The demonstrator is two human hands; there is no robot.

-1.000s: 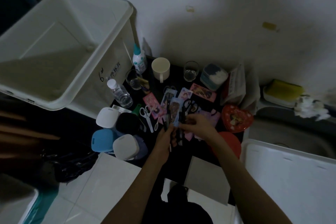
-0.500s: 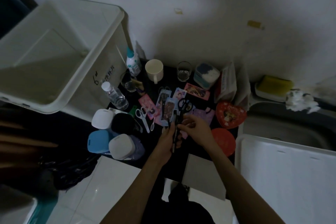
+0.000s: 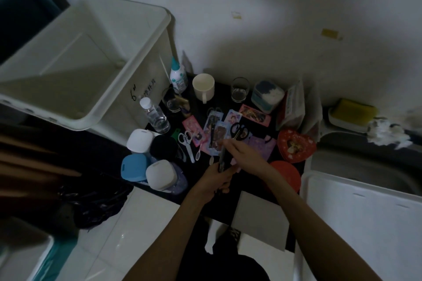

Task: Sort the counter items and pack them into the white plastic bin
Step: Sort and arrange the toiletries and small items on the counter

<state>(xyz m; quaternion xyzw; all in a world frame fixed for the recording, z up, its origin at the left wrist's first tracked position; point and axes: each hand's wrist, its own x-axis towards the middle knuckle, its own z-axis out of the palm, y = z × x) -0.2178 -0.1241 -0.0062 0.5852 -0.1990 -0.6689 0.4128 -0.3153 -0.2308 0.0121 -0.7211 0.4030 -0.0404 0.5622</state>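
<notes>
1. Bin sits empty, left of the counter.
2. Left hand grips dark pens; right hand pinches them.
3. Cards, scissors and cups lie unpacked.

The room is dim. A white wall stands at the back with small bits of yellow tape stuck on it. The floor has shiny white tiles. A metal sink sits at the right, and a yellow sponge rests behind it
</notes>
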